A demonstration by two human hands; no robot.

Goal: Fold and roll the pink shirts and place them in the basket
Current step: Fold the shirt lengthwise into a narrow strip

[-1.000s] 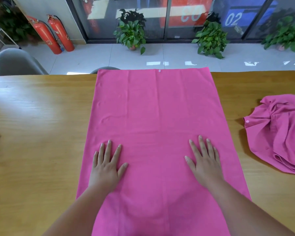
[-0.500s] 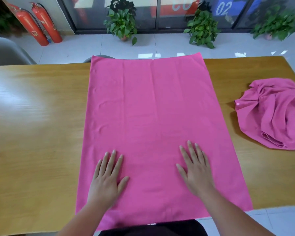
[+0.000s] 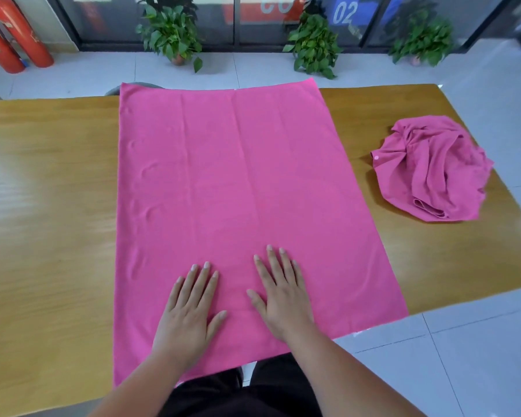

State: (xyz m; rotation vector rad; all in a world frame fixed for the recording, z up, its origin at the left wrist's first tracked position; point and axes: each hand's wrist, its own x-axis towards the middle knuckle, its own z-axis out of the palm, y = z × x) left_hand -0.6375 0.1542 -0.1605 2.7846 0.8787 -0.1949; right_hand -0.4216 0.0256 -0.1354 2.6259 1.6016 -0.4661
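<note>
Hands [image 3: 190, 314] [image 3: 283, 299] flat on pink shirt [image 3: 229, 176]

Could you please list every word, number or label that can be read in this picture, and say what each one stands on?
"02": white digits on the blue panel behind the glass wall.
White characters on the red panel behind the glass: cut off by the top edge, not readable.
Markings on the red fire extinguishers: too blurred to read.

The flat pink shirt [image 3: 238, 191] is matt, smooth cloth; the crumpled pink shirt [image 3: 433, 170] at right is the same cloth, creased; the table [image 3: 48, 206] is glossy wood, the floor [image 3: 478, 356] shiny tile
</note>
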